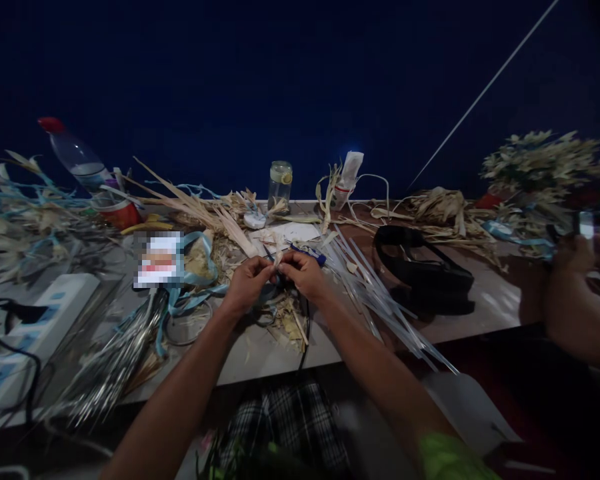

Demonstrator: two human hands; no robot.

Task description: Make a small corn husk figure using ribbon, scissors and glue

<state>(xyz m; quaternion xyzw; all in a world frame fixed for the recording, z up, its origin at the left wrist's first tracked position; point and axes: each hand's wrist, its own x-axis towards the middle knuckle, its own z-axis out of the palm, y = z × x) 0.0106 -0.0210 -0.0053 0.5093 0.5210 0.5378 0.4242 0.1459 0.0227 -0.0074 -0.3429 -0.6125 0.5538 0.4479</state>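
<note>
Over the middle of the table, my left hand [251,283] and my right hand [303,275] meet fingertip to fingertip. Between them they pinch a small pale piece of dried husk [279,257], mostly covered by the fingers. Husk scraps [289,321] and a black cord [307,330] lie below the hands. A blue tool or tube [310,253], partly hidden, is just behind my right hand. Light blue ribbon [193,303] winds across the table left of my left hand.
Translucent sticks [380,287] and a black strap-like item [420,273] lie right. Metal wires [115,360] and a power strip [43,333] are left. Behind stand a jar [280,187], a cup [341,195] and a red-capped bottle [75,157]. Another person's arm [573,300] is at far right.
</note>
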